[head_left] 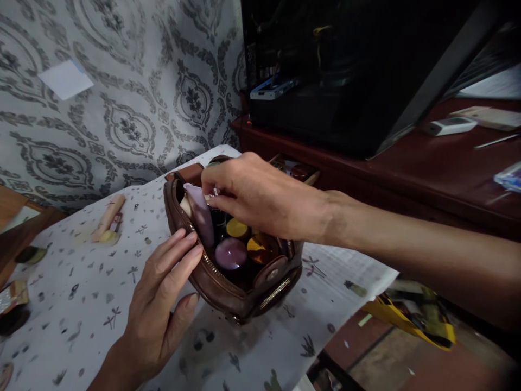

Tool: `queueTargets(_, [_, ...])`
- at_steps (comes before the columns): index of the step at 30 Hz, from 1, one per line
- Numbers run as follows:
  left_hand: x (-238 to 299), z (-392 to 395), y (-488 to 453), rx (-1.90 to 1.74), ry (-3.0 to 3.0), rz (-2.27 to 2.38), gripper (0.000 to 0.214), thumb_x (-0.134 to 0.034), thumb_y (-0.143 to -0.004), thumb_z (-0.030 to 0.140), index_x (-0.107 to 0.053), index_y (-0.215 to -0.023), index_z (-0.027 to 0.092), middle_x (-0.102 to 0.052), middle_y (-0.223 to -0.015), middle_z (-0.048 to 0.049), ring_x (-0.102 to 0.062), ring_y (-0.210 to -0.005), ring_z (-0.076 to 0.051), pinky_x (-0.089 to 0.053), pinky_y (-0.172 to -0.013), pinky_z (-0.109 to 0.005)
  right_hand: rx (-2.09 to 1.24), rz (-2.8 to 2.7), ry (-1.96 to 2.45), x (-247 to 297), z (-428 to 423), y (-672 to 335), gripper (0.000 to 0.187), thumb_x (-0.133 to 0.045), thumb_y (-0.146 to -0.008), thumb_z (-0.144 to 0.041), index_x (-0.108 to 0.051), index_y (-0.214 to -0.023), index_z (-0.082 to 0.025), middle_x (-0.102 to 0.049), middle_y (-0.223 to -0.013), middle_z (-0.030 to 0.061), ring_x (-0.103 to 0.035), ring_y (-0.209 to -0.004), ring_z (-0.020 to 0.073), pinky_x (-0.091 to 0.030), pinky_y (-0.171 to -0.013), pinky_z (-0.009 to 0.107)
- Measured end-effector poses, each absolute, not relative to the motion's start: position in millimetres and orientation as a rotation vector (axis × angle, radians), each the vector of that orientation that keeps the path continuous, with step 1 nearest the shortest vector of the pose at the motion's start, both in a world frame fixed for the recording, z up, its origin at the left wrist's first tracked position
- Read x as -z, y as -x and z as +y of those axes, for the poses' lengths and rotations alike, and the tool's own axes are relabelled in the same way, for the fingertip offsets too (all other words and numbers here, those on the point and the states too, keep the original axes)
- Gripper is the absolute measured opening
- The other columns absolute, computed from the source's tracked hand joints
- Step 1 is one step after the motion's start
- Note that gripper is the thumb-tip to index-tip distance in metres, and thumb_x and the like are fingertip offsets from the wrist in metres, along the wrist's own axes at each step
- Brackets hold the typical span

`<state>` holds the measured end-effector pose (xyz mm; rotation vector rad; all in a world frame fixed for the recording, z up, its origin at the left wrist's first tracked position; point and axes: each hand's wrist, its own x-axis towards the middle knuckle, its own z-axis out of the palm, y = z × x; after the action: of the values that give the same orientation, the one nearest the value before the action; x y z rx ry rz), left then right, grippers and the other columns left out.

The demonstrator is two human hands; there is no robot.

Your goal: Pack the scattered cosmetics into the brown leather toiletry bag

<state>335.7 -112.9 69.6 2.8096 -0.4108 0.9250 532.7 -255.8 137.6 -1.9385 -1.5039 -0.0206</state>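
A brown leather zip bag (pixel 215 279) stands unzipped on the white patterned cloth. Against its near left rim rest the fingertips of my left hand (pixel 163 293), fingers stretched out and the thumb apart. My right hand (pixel 252 195) reaches over the bag from the right, thumb and fingers pinched at its opening. Whatever lies between those fingertips is mostly hidden. Just beside them a pale lilac tube (pixel 199 209) stands upright. Lower in the bag sit a round purple-topped container (pixel 230 253), a yellow lid (pixel 237 228) and a shiny amber-gold round item (pixel 260 248).
A peach tube (pixel 109 214) lies on the cloth (pixel 101 288) to the left, with small items beside it. A dark, round-ended object (pixel 30 254) is farther left. Behind the bag rises a large black screen (pixel 325 103) on a red-brown desk (pixel 407 157). A yellow-edged bag (pixel 411 320) is lower right.
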Motion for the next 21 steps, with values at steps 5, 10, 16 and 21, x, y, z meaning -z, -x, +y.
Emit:
queueTargets(5, [-69,-113,-335,-0.94,-2.831,-0.413,0.056,-0.045,-0.101,0.016,-0.034,-0.156,0.019,-0.051,-0.149,-0.0133,-0.041,-0.145,-0.028,-0.042,-0.117,-0.045,0.006,-1.579,2.011,-134,-254,-532,0.012,-0.059,-0.09,-0.012,-0.065,-0.08,-0.015,-0.062,-0.077,0.0019,-0.051,-0.069,0.0119,-0.034,-0.065,0.027])
queueTargets(10, [-68,-112,-335,-0.936,-2.842,-0.408,0.055,-0.044,-0.101,0.016,-0.034,-0.156,0.02,-0.051,-0.15,-0.0124,-0.041,-0.145,-0.027,-0.042,-0.116,-0.043,0.032,-1.517,1.961,-142,-253,-528,0.009,-0.06,-0.09,-0.013,-0.066,-0.084,-0.016,-0.064,-0.078,0.0009,-0.052,-0.069,0.0113,-0.035,-0.064,0.026])
queueTargets(16, [-69,-113,-335,-0.931,-2.829,-0.41,0.056,-0.045,-0.101,0.014,-0.034,-0.156,0.019,-0.049,-0.151,-0.012,-0.039,-0.147,-0.025,-0.038,-0.119,-0.039,0.019,-1.507,1.996,-132,-239,-519,0.008,-0.062,-0.09,-0.017,-0.065,-0.083,-0.015,-0.061,-0.074,0.0014,-0.051,-0.068,0.0125,-0.032,-0.062,0.026])
queueTargets(21, [-68,-113,-336,-0.924,-2.834,-0.4,0.055,-0.044,-0.101,0.016,-0.034,-0.156,0.019,-0.049,-0.152,-0.0133,-0.039,-0.147,-0.026,-0.042,-0.117,-0.042,0.016,-1.472,2.002,-124,-232,-519,0.006,-0.061,-0.091,-0.017,-0.066,-0.088,-0.014,-0.061,-0.075,0.0022,-0.051,-0.067,0.0132,-0.031,-0.062,0.026])
